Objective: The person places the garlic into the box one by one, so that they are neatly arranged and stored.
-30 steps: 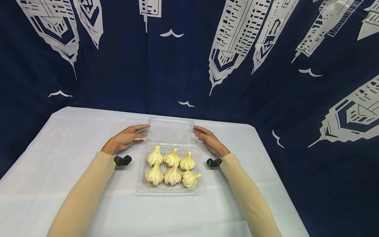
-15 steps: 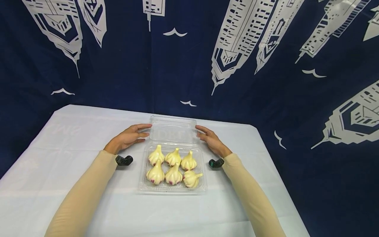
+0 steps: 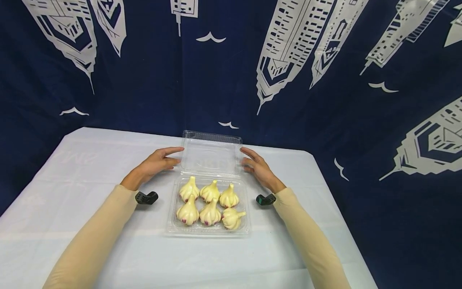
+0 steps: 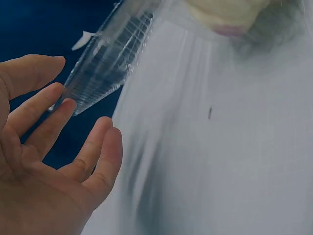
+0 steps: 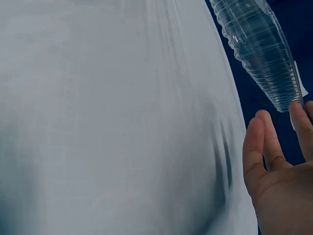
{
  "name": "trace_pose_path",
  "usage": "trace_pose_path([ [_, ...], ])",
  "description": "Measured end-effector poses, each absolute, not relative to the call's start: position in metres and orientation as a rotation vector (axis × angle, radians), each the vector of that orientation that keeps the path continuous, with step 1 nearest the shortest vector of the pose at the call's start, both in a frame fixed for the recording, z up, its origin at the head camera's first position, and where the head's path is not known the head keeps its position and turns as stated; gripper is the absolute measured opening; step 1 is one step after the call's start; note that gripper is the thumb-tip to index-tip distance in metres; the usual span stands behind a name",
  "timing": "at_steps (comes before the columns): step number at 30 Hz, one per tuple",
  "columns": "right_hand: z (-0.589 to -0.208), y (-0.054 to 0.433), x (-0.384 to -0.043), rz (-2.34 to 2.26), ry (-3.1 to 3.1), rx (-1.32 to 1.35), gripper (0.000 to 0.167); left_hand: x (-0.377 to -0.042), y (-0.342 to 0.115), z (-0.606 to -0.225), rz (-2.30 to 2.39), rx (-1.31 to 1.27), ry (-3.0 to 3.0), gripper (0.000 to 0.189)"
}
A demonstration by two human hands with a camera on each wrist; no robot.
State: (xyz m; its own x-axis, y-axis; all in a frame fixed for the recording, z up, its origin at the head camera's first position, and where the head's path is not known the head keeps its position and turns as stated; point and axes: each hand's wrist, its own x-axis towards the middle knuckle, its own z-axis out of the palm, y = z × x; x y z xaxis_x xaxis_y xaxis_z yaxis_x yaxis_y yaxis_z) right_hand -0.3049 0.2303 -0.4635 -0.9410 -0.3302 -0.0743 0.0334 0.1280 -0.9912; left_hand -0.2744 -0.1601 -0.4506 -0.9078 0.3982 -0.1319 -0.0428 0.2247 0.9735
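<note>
A clear plastic clamshell box [image 3: 172, 224] lies on the table, its lid [image 3: 211, 154] raised at a slant on the far side. Several garlic bulbs [image 3: 210, 212] sit in the base in two rows; the front right one lies tipped on its side. At the lid's left edge is my left hand [image 3: 153, 165], its fingers spread and extended, with fingertips against the ribbed rim in the left wrist view. My right hand [image 3: 259, 168] mirrors it at the right edge, fingers extended and a fingertip by the lid's corner. The right thumb is mostly out of the right wrist view.
White cloth covers the table [image 3: 90, 168]. Behind it hangs a dark blue curtain [image 3: 151, 80] printed with white buildings and birds. A black wrist device [image 3: 146, 197] is on the left wrist, and another black device [image 3: 266, 199] on the right.
The lid has tilted up from nearly flat, its far edge rising. Both hands stay at its sides and have moved slightly with it. The garlic bulbs keep their places in the base.
</note>
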Motion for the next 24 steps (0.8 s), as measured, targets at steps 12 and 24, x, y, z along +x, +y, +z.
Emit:
trace_pose_path([
  [12, -0.453, 0.236, -0.289, -1.985, 2.107, -0.372, 0.052, -0.257, -0.162, -0.435, 1.727, 0.433, 2.187, 0.059],
  [24, -0.417, 0.241, -0.257, -2.086, 2.049, -0.528, 0.051, -0.236, -0.163, -0.409, 1.775, 0.534, 2.258, 0.066],
])
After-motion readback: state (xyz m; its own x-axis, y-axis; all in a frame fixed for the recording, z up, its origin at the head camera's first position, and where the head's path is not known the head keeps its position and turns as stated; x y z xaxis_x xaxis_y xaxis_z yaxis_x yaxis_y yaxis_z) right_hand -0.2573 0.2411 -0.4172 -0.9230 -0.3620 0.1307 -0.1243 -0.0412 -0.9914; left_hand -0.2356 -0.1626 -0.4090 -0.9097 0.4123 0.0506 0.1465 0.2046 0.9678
